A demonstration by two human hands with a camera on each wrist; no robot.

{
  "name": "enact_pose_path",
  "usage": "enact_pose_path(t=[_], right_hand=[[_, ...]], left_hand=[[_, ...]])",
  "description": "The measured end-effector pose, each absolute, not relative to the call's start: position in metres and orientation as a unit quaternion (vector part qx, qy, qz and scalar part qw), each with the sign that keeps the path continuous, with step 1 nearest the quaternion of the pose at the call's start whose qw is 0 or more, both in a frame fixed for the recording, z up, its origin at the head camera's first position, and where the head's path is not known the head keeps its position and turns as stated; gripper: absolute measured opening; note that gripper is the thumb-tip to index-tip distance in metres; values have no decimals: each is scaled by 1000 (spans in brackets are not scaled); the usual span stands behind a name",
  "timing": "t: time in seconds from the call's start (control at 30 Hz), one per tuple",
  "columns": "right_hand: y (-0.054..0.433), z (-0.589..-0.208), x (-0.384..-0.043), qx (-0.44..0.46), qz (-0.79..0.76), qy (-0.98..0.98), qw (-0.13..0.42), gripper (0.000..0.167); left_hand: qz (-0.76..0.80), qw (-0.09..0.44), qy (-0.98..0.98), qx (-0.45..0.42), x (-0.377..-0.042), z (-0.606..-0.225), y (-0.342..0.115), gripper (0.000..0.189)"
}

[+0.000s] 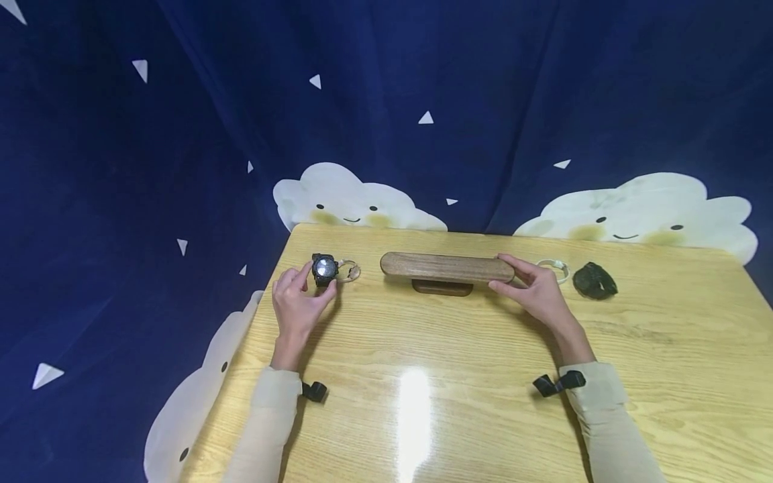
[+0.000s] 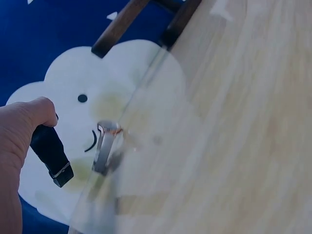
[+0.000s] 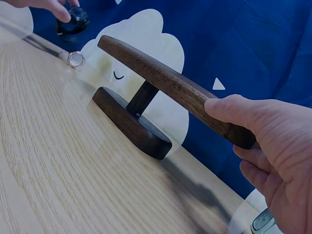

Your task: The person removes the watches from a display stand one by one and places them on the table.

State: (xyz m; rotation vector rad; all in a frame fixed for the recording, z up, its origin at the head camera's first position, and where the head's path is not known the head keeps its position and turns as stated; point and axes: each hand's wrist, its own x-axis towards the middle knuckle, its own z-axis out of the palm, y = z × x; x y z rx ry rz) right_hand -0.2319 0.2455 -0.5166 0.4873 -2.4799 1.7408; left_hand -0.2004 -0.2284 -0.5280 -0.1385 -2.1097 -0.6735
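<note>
My left hand (image 1: pixel 298 302) pinches a black digital watch (image 1: pixel 325 268) between thumb and fingers, held over the table's left side. Its black strap (image 2: pixel 51 153) hangs below the thumb in the left wrist view. A slim wristwatch (image 1: pixel 350 271) with a rose-gold-looking case (image 3: pixel 75 59) lies just right of it. My right hand (image 1: pixel 539 292) grips the right end of the horizontal bar of a dark wooden T-shaped stand (image 1: pixel 447 267), thumb on the near side. The stand's base (image 3: pixel 131 124) is on the table, joined to the bar by a short post (image 3: pixel 143 99). No watch hangs on the bar.
Right of the stand, a light-banded watch (image 1: pixel 563 267) lies partly behind my right hand. Beyond it is a dark, looped watch (image 1: pixel 594 280). The wooden table (image 1: pixel 483 402) ends at a blue curtain (image 1: pixel 386 121) with white clouds along its back and left edges.
</note>
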Motion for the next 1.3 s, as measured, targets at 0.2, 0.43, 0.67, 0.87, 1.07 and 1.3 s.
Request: enact_pose_path(t=[0.2, 0.43, 0.67, 0.87, 1.07, 1.3], right_hand=[[246, -517, -231, 156, 564, -810, 38, 59], [245, -517, -231, 155, 567, -808, 42, 59], [244, -518, -232, 155, 566, -808, 41, 60], [245, -518, -232, 142, 567, -810, 35, 58], [246, -518, -232, 148, 562, -813, 32, 60], [246, -519, -231, 143, 565, -812, 31, 58]], left_hand=[[-239, 437, -866, -42, -197, -532, -243, 53], [-212, 434, -874, -43, -195, -538, -252, 51], [-203, 424, -881, -48, -194, -542, -258, 52], [-193, 400, -895, -45, -196, -545, -260, 54], [-191, 381, -904, -38, -199, -545, -261, 54], [-176, 367, -912, -42, -201, -543, -261, 54]])
